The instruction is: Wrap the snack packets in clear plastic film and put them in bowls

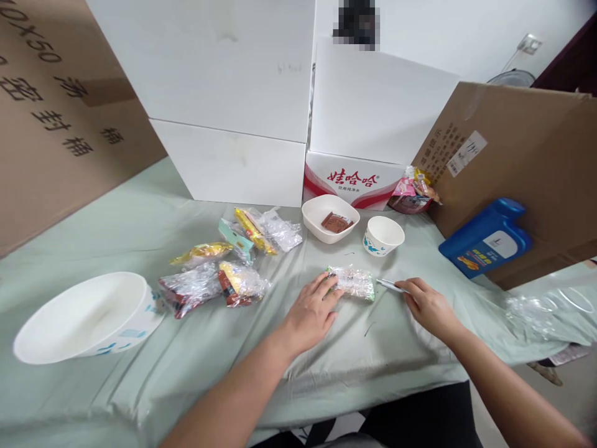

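In the head view my left hand (pixel 313 310) lies with its fingers spread on the left end of a packet (pixel 357 284), which is wrapped in bubble wrap and has green edges. My right hand (pixel 426 305) is closed round a slim, silver-white pen-shaped tool (pixel 390 285). The tool's tip points left, close to the packet's right end. Just behind the packet stand a white bowl (pixel 313 218) with a brown wrapped packet (pixel 336 222) inside, and a white paper cup (pixel 386 235) with a blue print.
Several wrapped snack packets (pixel 193 287) lie left of my hands. A large paper tub (pixel 84 330) rests on its side further left. A blue bottle (pixel 487 239) leans against a cardboard box (pixel 527 155) at right; white boxes (pixel 228 81) line the back.
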Motion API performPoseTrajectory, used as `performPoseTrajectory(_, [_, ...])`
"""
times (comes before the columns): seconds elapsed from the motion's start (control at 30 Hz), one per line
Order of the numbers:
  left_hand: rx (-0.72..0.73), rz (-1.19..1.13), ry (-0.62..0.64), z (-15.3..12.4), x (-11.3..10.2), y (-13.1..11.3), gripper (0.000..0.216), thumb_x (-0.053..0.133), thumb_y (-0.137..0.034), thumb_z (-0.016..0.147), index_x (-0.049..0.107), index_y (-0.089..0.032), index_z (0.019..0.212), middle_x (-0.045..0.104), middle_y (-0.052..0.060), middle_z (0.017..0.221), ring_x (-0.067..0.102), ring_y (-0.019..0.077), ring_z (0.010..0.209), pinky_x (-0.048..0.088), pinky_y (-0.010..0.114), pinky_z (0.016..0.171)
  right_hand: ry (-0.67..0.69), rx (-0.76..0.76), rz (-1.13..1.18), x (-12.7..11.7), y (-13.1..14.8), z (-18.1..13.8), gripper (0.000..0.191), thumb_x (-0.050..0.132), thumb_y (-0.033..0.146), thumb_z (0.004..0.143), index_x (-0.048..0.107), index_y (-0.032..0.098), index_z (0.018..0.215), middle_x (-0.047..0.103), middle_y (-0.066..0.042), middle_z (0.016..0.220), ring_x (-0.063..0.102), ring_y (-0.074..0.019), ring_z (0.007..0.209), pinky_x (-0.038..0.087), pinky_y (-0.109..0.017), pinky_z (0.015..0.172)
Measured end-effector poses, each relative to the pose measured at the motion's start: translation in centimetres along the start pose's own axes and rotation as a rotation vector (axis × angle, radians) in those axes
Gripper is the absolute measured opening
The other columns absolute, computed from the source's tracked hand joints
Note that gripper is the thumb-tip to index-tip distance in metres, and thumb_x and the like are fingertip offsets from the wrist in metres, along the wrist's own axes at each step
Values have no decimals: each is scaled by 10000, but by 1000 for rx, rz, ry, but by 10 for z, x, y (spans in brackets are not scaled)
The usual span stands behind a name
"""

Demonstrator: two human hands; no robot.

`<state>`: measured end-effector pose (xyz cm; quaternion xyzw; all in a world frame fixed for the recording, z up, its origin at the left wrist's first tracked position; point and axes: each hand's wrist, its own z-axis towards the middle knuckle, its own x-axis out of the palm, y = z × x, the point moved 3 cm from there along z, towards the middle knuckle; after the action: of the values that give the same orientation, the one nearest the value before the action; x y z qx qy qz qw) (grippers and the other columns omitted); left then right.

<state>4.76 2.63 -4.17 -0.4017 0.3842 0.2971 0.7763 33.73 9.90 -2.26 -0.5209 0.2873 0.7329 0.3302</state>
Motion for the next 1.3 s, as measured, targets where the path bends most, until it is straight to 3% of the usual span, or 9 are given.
performPoseTrajectory(0.1, [-10, -14, -34, 2, 0, -3, 461, 584, -144, 840, 513, -227, 1288, 530, 109, 1370, 403, 305, 1362, 414, 520, 1087, -98, 53, -70, -1, -28, -17, 255, 442, 210, 922, 663, 200, 1049, 676, -103, 957, 636, -271, 898, 543, -441, 791])
performPoseTrajectory(0.17, [-13, -16, -46, 3, -1, -6, 538, 585, -152, 844, 445, -224, 1358, 554, 115, 1335, 435, 302, 1324, 411, 519, 1078, -172, 55, -50, -4, -24, -17, 218, 486, 260, 922, 677, 206, 1013, 670, -117, 990, 610, -295, 952, 521, -487, 846])
performPoseTrajectory(0.37, [-40, 45, -48, 4, -2, -9, 810, 658, -271, 842, 211, -176, 1511, 598, 143, 1263, 493, 321, 1185, 411, 518, 1004, -155, -131, 263, 2, 62, 24, 448, 585, 375, 913, 498, 216, 1322, 565, -148, 1249, 546, -292, 1153, 514, -466, 933])
performPoseTrajectory(0.47, [-63, 114, -39, 5, -5, -8, 768, 675, -316, 837, 298, -139, 1482, 606, 143, 1191, 512, 306, 1086, 430, 487, 964, -91, -173, 299, 16, 96, 41, 477, 632, 375, 881, 509, 209, 1311, 581, -147, 1170, 583, -291, 1061, 540, -458, 871])
performPoseTrajectory(0.6, [-96, 148, -48, 6, -10, -6, 346, 679, -282, 835, 629, -183, 1163, 622, 87, 961, 523, 281, 966, 469, 438, 857, -42, -187, 398, 22, 108, 46, 120, 590, 253, 904, 646, 221, 1005, 605, -90, 992, 621, -219, 867, 550, -360, 740])
performPoseTrajectory(0.73, [-89, 11, -161, 6, -14, -6, 97, 659, -224, 842, 669, -187, 931, 615, 67, 880, 531, 250, 907, 479, 394, 809, -86, -136, 568, 9, 96, 42, 89, 564, 232, 921, 637, 216, 873, 624, -61, 916, 620, -176, 789, 524, -305, 683])
performPoseTrajectory(0.97, [-258, -365, -535, 3, -36, 9, 89, 560, -241, 884, 613, -189, 834, 604, 27, 801, 580, 173, 779, 479, 297, 736, -352, 226, 761, -9, 40, 21, 163, 584, 360, 915, 586, 218, 834, 622, -30, 830, 589, -157, 713, 491, -304, 652])
performPoseTrajectory(1.13, [-400, -508, -577, 2, -37, 18, 90, 577, -271, 841, 586, -192, 799, 596, -9, 744, 570, 139, 713, 470, 263, 702, -400, 418, 826, 0, 14, -1, 208, 603, 422, 881, 593, 218, 841, 621, -15, 760, 600, -164, 690, 495, -310, 641])
performPoseTrajectory(1.3, [-594, -528, -607, -2, -26, 35, 70, 566, -210, 747, 561, -197, 815, 578, -20, 735, 561, 135, 677, 473, 263, 662, -319, 421, 519, 13, 6, -17, 203, 569, 399, 872, 583, 218, 782, 637, -36, 751, 591, -190, 677, 514, -360, 660])
